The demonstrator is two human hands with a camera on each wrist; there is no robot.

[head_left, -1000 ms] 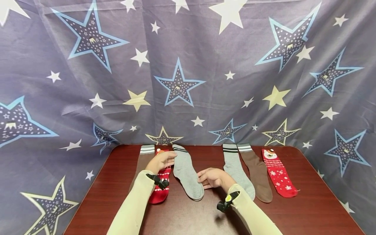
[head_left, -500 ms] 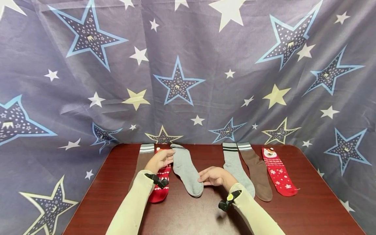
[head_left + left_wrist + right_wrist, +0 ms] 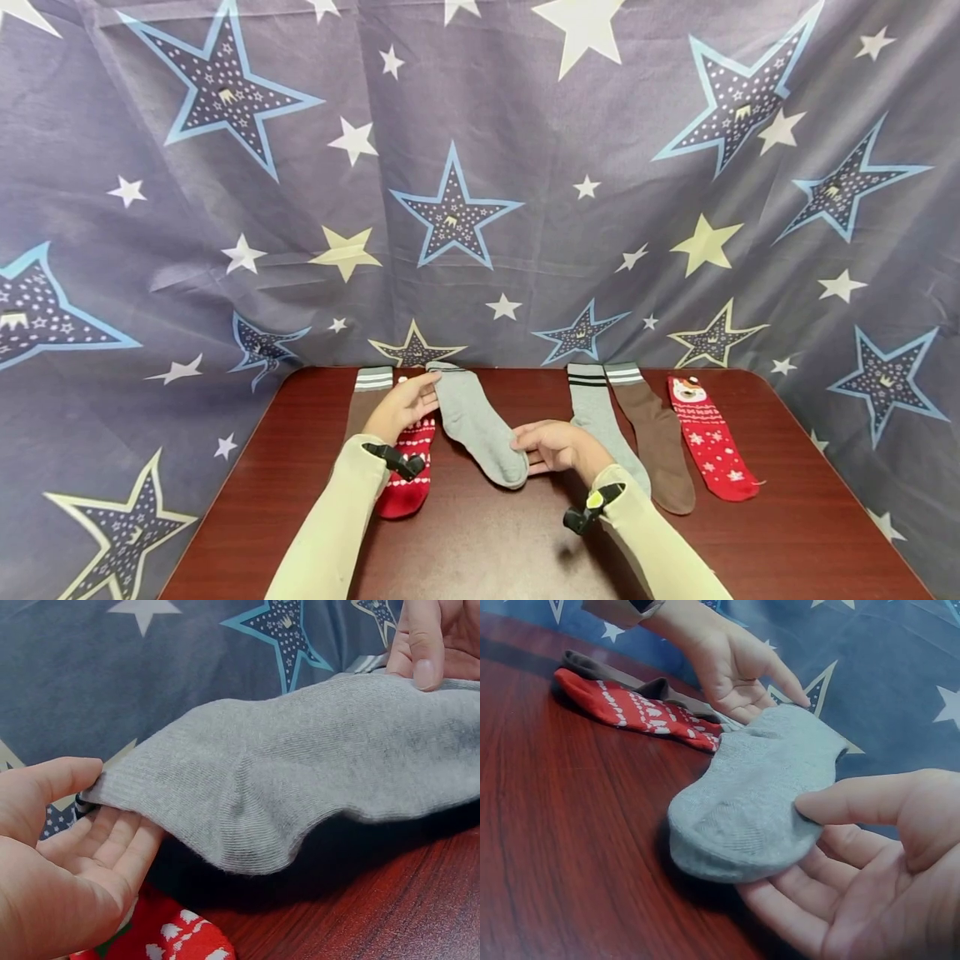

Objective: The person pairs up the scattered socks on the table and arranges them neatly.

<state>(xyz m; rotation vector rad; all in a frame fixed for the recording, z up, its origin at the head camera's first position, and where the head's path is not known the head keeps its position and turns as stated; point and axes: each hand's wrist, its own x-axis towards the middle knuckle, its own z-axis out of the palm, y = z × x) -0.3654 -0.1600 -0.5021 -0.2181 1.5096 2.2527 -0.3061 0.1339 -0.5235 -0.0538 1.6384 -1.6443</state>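
A grey sock (image 3: 480,425) with dark stripes at its cuff is held between both hands, lifted above the table in the wrist views. My left hand (image 3: 407,408) pinches the cuff end, thumb on top and fingers underneath. Near the toe, my right hand (image 3: 558,447) pinches the other end in the same way. Below the left hand lies a red patterned sock (image 3: 408,475), partly covered by that hand. Beside it is a brown sock (image 3: 363,408) with a white-striped grey cuff, partly hidden by the left arm.
On the right side of the dark red wooden table (image 3: 465,558) lie a second grey sock (image 3: 596,412), a second brown sock (image 3: 658,442) and a red snowflake sock (image 3: 716,446), side by side. A star-patterned cloth (image 3: 525,233) hangs behind the table.
The held grey sock has risen from the table, its toe moving away and slightly right, its cuff slightly left. Both hands have moved with it. The other socks have stayed put.
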